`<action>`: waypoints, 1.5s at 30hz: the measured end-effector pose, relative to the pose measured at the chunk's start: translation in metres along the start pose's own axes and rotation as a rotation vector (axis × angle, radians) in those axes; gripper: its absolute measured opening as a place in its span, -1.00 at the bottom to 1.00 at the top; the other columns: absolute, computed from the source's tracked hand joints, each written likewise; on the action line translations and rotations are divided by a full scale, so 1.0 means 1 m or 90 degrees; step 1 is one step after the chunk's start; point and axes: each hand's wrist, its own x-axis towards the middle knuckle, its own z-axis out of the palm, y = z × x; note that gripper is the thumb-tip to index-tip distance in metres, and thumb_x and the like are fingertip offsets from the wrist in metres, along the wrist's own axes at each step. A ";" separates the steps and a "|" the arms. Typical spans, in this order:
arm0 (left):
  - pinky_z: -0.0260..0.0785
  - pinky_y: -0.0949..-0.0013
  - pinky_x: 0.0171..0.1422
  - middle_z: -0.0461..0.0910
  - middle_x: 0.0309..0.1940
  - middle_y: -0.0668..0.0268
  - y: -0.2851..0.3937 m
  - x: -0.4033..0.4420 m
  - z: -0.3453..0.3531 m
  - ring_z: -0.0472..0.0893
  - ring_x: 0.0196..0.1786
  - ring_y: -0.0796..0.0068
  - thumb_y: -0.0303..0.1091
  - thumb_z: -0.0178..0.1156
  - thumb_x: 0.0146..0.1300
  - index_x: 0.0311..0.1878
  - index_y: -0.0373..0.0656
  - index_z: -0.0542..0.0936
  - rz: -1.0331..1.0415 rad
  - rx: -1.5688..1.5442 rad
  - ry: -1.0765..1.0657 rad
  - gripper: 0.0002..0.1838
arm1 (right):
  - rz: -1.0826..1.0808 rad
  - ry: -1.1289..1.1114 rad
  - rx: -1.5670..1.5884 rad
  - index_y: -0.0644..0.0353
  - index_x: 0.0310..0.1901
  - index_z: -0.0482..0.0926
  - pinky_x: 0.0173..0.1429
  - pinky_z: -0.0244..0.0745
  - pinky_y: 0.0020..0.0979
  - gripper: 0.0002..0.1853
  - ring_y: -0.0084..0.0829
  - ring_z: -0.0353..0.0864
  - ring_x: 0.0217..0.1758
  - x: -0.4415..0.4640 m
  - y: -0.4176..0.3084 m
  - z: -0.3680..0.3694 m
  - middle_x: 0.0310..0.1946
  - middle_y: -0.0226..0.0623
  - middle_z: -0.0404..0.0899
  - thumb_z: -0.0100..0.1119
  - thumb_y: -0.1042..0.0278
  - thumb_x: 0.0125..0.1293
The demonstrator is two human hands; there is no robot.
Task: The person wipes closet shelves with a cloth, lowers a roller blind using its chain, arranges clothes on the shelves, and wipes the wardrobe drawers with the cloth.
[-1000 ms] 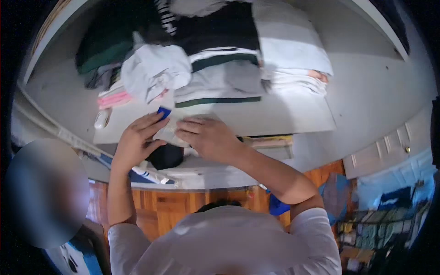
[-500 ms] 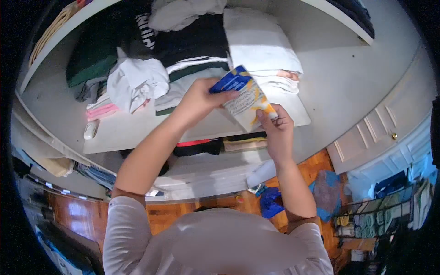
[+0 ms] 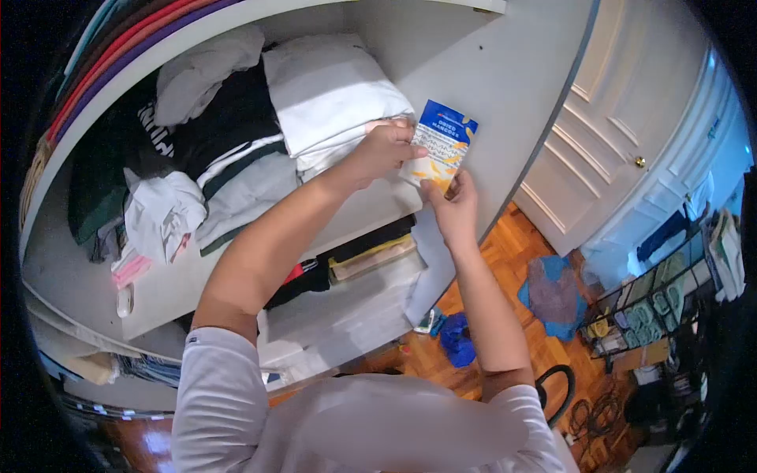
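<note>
A blue, white and yellow packet labelled dried mangoes (image 3: 445, 142) is held up at the right side of the wardrobe. My left hand (image 3: 386, 154) pinches its left edge, the thumb lying on the front. At the packet's bottom corner, my right hand (image 3: 453, 206) grips with thumb and fingers. Behind my left hand is a stack of folded white cloth (image 3: 331, 94) on the shelf (image 3: 355, 217). Further left lie a folded grey garment (image 3: 251, 193), a black garment (image 3: 225, 118) and a crumpled white cloth (image 3: 164, 213).
Below the shelf is a lower compartment with folded clothes (image 3: 371, 256). A white door (image 3: 607, 126) with a brass knob stands at the right. On the wooden floor (image 3: 497, 268) are a blue bag (image 3: 457, 340) and a mat (image 3: 553, 296). A rack (image 3: 646, 315) holds rolled items.
The view has swung right. Both hands have lifted the packet from low over the shelf to the wardrobe's right side, and its printed face now shows upright.
</note>
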 end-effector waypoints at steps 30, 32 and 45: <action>0.37 0.34 0.16 0.45 0.03 -0.02 -0.068 0.021 0.007 0.50 0.09 0.22 -0.49 0.33 -0.04 0.21 -0.38 0.26 0.193 0.337 0.144 -0.29 | -0.084 0.095 -0.457 0.43 -0.08 0.52 -0.27 0.51 -0.43 -0.70 -0.40 0.64 -0.34 0.017 0.022 0.001 -0.33 -0.05 0.64 0.13 0.46 0.17; 0.37 0.31 0.15 0.43 0.05 -0.07 -0.066 0.022 0.010 0.51 0.07 0.18 -0.48 0.35 -0.08 0.19 -0.40 0.27 0.223 0.391 0.161 -0.28 | -0.092 0.090 -0.492 0.47 -0.07 0.51 -0.27 0.50 -0.49 -0.69 -0.50 0.64 -0.34 0.014 0.015 0.003 -0.31 -0.07 0.65 0.14 0.47 0.18; 0.35 0.26 0.17 0.36 0.16 -0.06 -0.053 -0.002 -0.004 0.51 0.05 0.08 -0.40 0.34 -0.02 0.26 -0.36 0.22 0.215 0.406 0.173 -0.23 | -0.102 0.185 -0.168 0.39 -0.12 0.54 -0.13 0.48 -0.47 -0.78 -0.45 0.61 -0.23 -0.010 0.024 0.002 -0.27 -0.11 0.63 0.12 0.50 0.21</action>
